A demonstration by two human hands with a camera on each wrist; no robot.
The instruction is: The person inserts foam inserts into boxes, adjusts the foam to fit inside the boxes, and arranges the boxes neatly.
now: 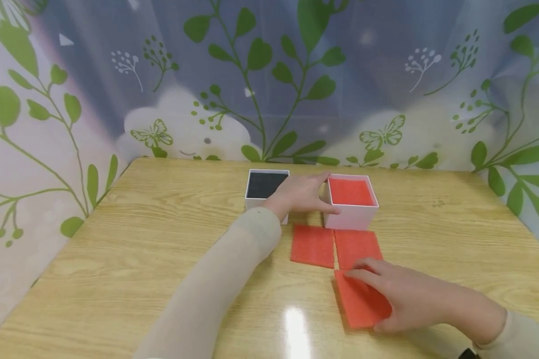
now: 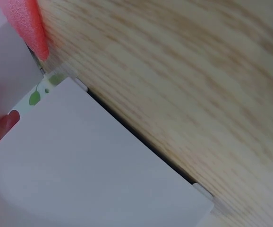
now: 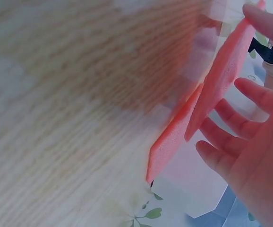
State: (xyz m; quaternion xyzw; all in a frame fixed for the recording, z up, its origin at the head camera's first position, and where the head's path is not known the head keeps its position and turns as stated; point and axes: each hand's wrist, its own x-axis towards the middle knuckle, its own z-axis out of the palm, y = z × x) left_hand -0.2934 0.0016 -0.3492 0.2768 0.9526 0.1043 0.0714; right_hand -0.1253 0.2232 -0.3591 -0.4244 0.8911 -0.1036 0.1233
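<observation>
My right hand (image 1: 410, 294) holds a red foam square (image 1: 361, 301) by its edges, thumb at the near side and fingers at the far side. In the right wrist view, this square (image 3: 224, 71) is tilted up off the table. Two more red squares, one on the left (image 1: 313, 245) and one on the right (image 1: 357, 248), lie flat side by side just beyond it. My left hand (image 1: 298, 194) grips the left side of a white box (image 1: 350, 217), thumb at its front and fingers toward its back corner. Red foam (image 1: 351, 192) fills this box nearly to the rim.
Left of the red-filled box stands a second white box (image 1: 253, 203) with black foam (image 1: 265, 185) inside, partly covered by my left hand. Both stand on a wood-grain table (image 1: 161, 239). A leaf-patterned curtain (image 1: 278, 89) hangs behind the table's far edge.
</observation>
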